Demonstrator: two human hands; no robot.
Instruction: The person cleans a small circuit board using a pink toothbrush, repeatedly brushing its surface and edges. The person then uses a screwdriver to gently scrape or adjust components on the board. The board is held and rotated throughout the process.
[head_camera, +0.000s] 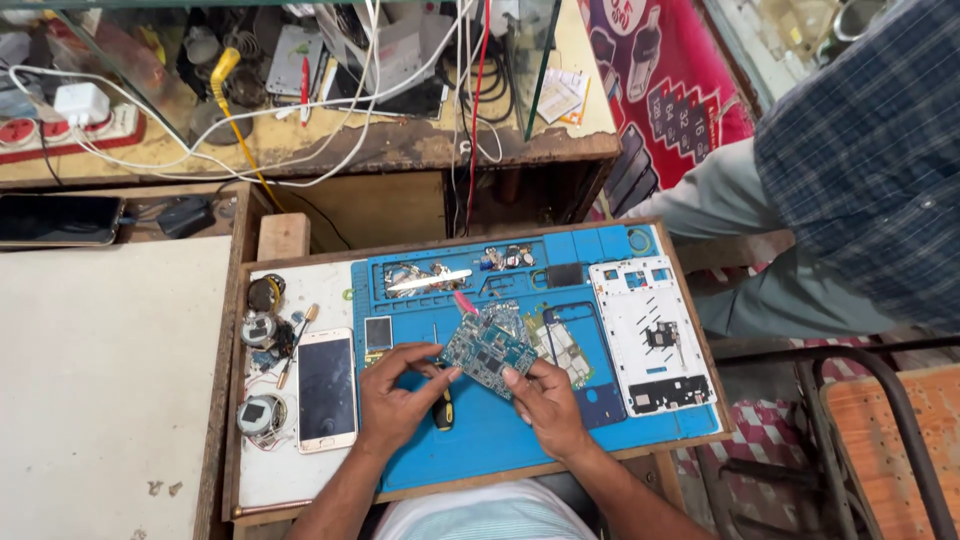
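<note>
Both hands pinch the circuit board (489, 349) by opposite edges above the blue mat (480, 440), the left hand (398, 392) apparently also gripping a screwdriver (443, 408), tilting it for inspection, phone (327, 388) set aside leftward.

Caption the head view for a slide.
Both hands, left hand and right hand, hold a circuit board above a blue repair mat.

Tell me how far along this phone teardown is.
Done: the white phone frame lies stripped on the blue mat, with loose parts about it. In hand: the left hand and right hand hold the circuit board. Left: the white phone lies whole, untouched.
</note>
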